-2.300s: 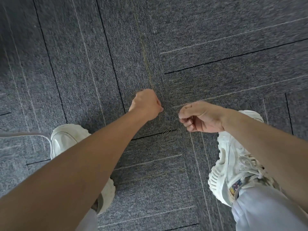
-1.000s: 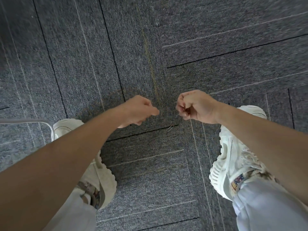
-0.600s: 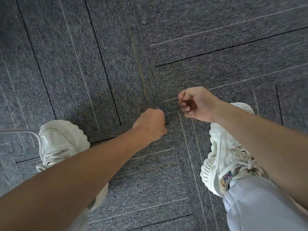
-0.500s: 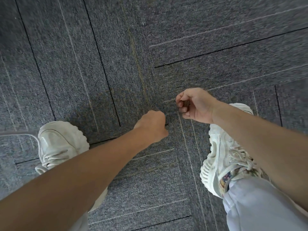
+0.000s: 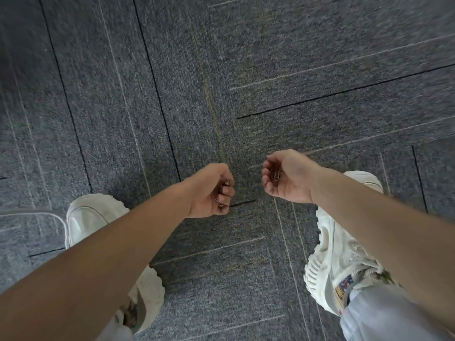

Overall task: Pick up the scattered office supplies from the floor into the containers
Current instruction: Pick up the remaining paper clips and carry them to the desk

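Left hand [image 5: 211, 190], centre frame: curled shut, a paper clip [image 5: 219, 201] pinched at the fingertips. Right hand [image 5: 286, 178], just right of it: cupped half-open, palm up, cradling a small heap of paper clips [image 5: 275, 174]. Carpet [image 5: 246, 70] between the white shoes [image 5: 339, 254]: no loose clips seen. Containers: out of frame. Advice: tip the left hand's clip into the right palm, keep that palm level and hollowed, then carry.
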